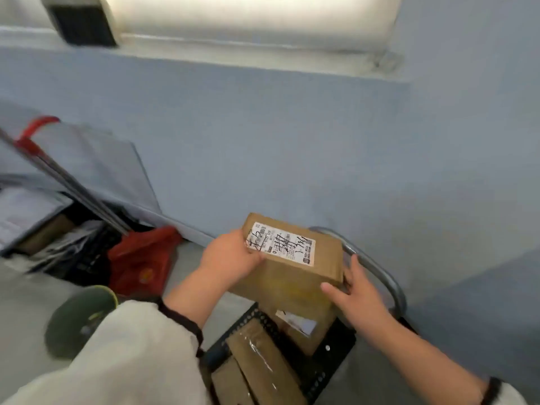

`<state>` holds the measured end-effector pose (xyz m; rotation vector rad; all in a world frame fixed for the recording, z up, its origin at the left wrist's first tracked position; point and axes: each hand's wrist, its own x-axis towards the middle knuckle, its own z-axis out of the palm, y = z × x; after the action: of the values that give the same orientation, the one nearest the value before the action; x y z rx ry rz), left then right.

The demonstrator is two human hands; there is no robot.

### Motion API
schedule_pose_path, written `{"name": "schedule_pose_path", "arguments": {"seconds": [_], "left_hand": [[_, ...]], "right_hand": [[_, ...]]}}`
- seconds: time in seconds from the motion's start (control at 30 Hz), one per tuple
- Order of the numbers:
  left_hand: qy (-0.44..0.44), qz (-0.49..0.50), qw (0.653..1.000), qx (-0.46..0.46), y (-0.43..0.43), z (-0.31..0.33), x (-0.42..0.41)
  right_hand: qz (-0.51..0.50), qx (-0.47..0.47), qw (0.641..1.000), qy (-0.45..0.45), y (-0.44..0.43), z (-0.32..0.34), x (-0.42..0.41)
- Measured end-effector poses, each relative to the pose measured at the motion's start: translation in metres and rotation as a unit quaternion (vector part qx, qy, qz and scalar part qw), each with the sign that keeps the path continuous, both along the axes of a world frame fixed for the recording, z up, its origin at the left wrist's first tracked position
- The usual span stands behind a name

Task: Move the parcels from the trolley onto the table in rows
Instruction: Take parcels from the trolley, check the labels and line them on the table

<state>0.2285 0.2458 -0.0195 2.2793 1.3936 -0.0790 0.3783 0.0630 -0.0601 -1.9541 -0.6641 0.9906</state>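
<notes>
A brown cardboard parcel [295,270] with a white shipping label is held tilted above the trolley. My left hand [230,258] grips its left end, thumb on the label. At the parcel's right near corner my right hand [355,296] holds on with thumb on the front face and fingers behind. Below lies the black trolley [333,358] with its curved metal handle [380,267]. Several more brown parcels [263,361] lie on its deck, one with clear tape. The table is not in view.
A blue-grey wall runs across the back, close behind the trolley handle. At left stand a red bag [143,258], a leaning grey board, metal rods and a pile of clutter. A dark green round thing [79,320] lies on the grey floor near my left sleeve.
</notes>
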Motion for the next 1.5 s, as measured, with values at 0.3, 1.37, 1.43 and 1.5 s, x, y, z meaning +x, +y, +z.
{"name": "schedule_pose_path", "arguments": {"seconds": [0.3, 1.37, 1.43, 1.5], "left_hand": [[-0.131, -0.005, 0.982, 0.133, -0.034, 0.276, -0.089], [-0.442, -0.013, 0.804, 0.397, -0.161, 0.538, -0.052], [-0.485, -0.013, 0.790, 0.375, -0.163, 0.534, -0.047], [-0.530, 0.001, 0.773, 0.348, -0.165, 0.528, -0.042]], "right_hand": [[-0.023, 0.232, 0.969, -0.077, 0.004, 0.269, -0.067], [-0.033, 0.443, 0.896, 0.021, -0.128, 0.534, -0.012], [-0.057, 0.452, 0.890, 0.007, -0.129, 0.535, -0.011], [-0.088, 0.474, 0.876, -0.011, -0.128, 0.532, -0.011]]}}
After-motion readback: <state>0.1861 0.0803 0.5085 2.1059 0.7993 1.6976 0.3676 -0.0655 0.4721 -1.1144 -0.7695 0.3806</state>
